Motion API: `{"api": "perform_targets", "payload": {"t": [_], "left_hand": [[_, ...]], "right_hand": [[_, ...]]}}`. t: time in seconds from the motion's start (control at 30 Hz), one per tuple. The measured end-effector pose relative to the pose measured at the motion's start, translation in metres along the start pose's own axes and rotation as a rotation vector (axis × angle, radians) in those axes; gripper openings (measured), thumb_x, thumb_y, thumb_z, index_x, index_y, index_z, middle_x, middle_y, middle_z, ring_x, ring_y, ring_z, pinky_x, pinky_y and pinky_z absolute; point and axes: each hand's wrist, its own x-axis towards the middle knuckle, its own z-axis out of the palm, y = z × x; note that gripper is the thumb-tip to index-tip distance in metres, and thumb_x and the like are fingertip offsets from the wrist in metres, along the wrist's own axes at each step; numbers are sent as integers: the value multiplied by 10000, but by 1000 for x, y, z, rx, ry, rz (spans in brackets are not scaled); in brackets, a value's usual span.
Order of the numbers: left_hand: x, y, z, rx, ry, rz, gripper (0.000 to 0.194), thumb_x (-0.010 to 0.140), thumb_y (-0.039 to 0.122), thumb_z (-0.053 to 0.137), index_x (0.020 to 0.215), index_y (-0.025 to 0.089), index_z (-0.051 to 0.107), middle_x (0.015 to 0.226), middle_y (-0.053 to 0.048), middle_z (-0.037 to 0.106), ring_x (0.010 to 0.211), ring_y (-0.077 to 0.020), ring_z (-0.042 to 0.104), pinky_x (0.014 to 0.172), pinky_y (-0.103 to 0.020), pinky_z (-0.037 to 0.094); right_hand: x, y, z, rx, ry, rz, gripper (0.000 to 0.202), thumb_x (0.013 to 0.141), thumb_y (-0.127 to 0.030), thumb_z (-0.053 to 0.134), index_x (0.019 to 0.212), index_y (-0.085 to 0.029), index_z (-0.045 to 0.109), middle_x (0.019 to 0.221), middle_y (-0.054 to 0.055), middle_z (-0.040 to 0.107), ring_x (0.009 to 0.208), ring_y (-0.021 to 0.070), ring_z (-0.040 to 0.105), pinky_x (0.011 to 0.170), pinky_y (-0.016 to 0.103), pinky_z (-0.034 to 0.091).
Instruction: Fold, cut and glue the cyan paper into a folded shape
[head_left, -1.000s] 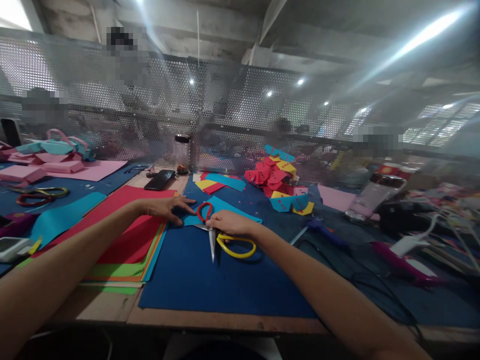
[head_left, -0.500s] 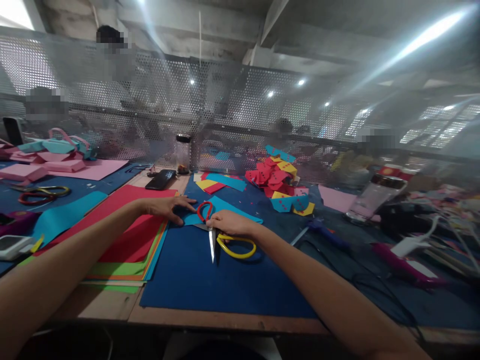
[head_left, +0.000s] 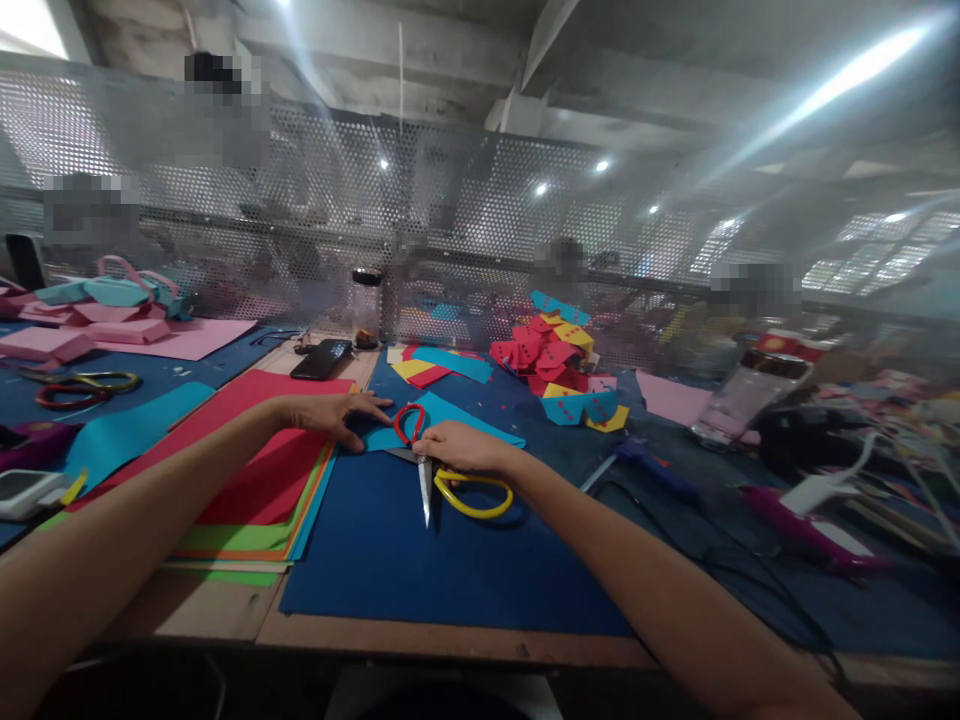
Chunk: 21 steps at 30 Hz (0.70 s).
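Note:
My right hand point(head_left: 459, 446) is closed around the middle of a pair of scissors point(head_left: 474, 496). One handle loop is red, the other yellow, and the blades are spread apart. One blade points toward the table's front edge; the other runs left, partly over a blue sheet point(head_left: 450, 412). That sheet lies on the dark blue mat point(head_left: 420, 580). With fingers spread, my left hand point(head_left: 341, 415) rests at the sheet's left end, beside a stack of coloured sheets point(head_left: 262, 460) with red on top. My fingers hide part of the scissors' pivot.
Behind the sheet lie coloured strips point(head_left: 454, 362) and a heap of red, yellow and blue cut pieces point(head_left: 551, 350). A phone point(head_left: 322, 359) and a jar point(head_left: 367, 308) stand farther left. To the right are a blue glue gun point(head_left: 656, 465) with its cable and a purple tool point(head_left: 814, 530).
Almost nothing differs. Both hands and the scissors stay in place, and the downward blade's tip has shifted very slightly.

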Motion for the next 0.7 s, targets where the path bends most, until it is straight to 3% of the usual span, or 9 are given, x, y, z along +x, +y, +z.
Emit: {"api": "perform_targets", "payload": {"t": [0.7], "left_hand": [[0,-2,-2,-20,-20,13,657,814,466,774,1430,376,563,1687,-8,267,1560,-346,164,1242,-592,144]], "right_hand": [[6,0,4,8,-18,-6,322,1000,-337,473,711,-197,461,548,-48,397,481,91,360,474,220,307]]}}
